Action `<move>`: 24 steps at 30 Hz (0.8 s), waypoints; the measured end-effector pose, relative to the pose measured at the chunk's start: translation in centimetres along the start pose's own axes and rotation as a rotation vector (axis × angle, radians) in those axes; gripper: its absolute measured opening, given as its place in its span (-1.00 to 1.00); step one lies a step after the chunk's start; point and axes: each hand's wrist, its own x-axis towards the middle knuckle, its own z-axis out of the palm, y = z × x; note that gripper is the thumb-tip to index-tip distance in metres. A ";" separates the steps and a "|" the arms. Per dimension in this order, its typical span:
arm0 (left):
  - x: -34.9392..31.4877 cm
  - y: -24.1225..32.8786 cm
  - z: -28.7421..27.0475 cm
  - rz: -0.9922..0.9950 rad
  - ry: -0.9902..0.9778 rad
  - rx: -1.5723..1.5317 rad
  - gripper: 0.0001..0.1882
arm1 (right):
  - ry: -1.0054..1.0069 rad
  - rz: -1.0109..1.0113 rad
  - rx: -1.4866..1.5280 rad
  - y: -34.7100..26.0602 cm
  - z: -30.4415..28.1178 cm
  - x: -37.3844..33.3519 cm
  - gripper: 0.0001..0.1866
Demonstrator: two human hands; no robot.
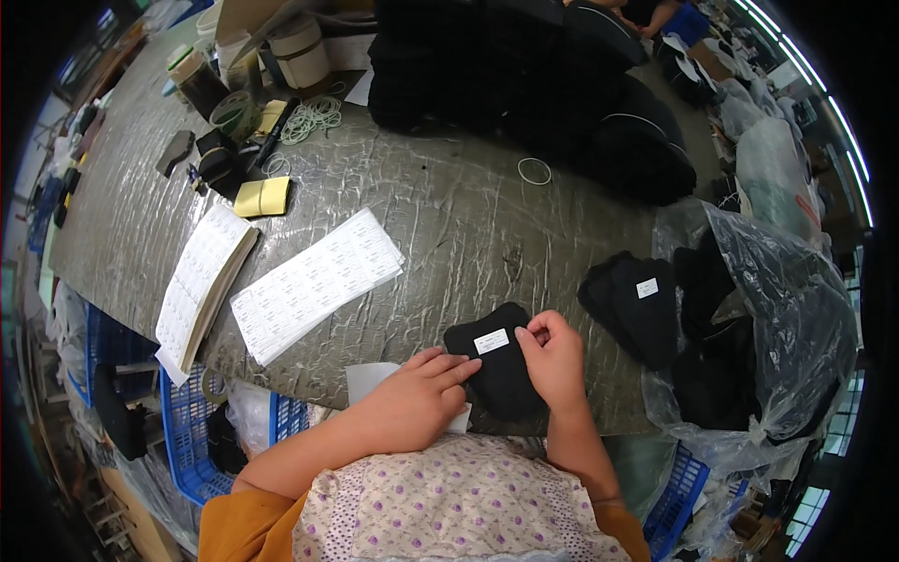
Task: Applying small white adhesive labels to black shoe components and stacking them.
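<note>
So my left hand [412, 398] is lying flat with the fingers stretched out together, fingertips pressing on the left edge of a small black fabric piece [496, 370] that sits right at the near edge of the table [449, 215], just in front of me. My right hand [554, 361] is on the right side of it, fingers curled in narrow and pinching at the top edge of the fabric, close to the little white label [491, 341] stuck on it. Under my left hand there's a white sheet [370, 379] poking out. Off to the right is a stack of the same black pieces [637, 304] with 1 label on top, next to a clear plastic bag [777, 318] holding more dark stuff. To my left are sheets of white labels [314, 281] and a thick pad of them [201, 281].
</note>
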 end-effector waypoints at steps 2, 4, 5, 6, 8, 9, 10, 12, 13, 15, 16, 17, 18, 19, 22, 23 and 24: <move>0.1 0.2 -0.3 0.009 0.005 -0.009 -0.86 | -0.041 0.106 0.227 1.1 -0.7 -0.1 -0.86; 0.2 0.3 -0.5 0.009 -0.011 -0.015 -0.86 | -0.041 0.140 0.313 1.8 -1.1 -0.2 -0.85; 0.3 0.3 -0.5 0.014 -0.012 -0.017 -0.86 | -0.045 0.173 0.400 2.0 -1.4 -0.2 -0.84; 0.4 0.4 -0.4 0.016 -0.015 -0.010 -0.86 | -0.039 0.174 0.398 2.1 -1.5 -0.3 -0.84; 0.6 0.6 -0.4 0.022 -0.021 -0.004 -0.85 | -0.047 0.219 0.386 2.0 -1.7 -0.6 -0.79; 0.8 0.6 -0.4 0.026 -0.031 0.016 -0.85 | -0.042 0.221 0.386 2.2 -1.7 -0.7 -0.79; 0.9 0.7 -0.3 0.030 -0.043 0.037 -0.84 | -0.046 0.207 0.365 2.3 -1.6 -0.8 -0.78; 1.3 0.8 -0.3 0.042 -0.051 0.054 -0.84 | -0.043 0.183 0.329 2.3 -1.5 -1.0 -0.74; 1.5 0.9 -0.3 0.050 -0.055 0.072 -0.83 | -0.039 0.185 0.331 2.3 -1.5 -1.0 -0.74; 1.7 0.9 -0.3 0.053 -0.062 0.087 -0.83 | -0.029 0.180 0.421 2.4 -1.6 -1.1 -0.70; 1.8 0.9 -0.2 0.050 -0.066 0.102 -0.83 | -0.028 0.180 0.423 2.3 -1.7 -1.1 -0.70; 1.8 0.9 -0.3 0.050 -0.067 0.104 -0.83 | -0.037 0.197 0.521 1.9 -2.1 -1.2 -0.69; 1.7 0.9 -0.3 0.035 -0.051 0.098 -0.83 | -0.047 0.213 0.619 1.4 -2.6 -1.2 -0.68; 1.4 0.7 -0.4 0.013 -0.034 0.094 -0.83 | -0.054 0.212 0.624 0.9 -3.5 -1.1 -0.68; 0.9 0.2 -1.5 -0.043 0.082 0.008 -0.84 | 0.113 0.041 0.573 0.4 -8.6 -0.5 -0.66; 0.6 0.1 -1.9 -0.037 0.081 0.005 -0.84 | 0.169 -0.023 0.503 0.9 -11.0 0.0 -0.66; 1.1 0.4 -2.0 -0.106 0.076 -0.006 -0.83 | 0.193 -0.010 0.503 2.2 -13.7 0.6 -0.66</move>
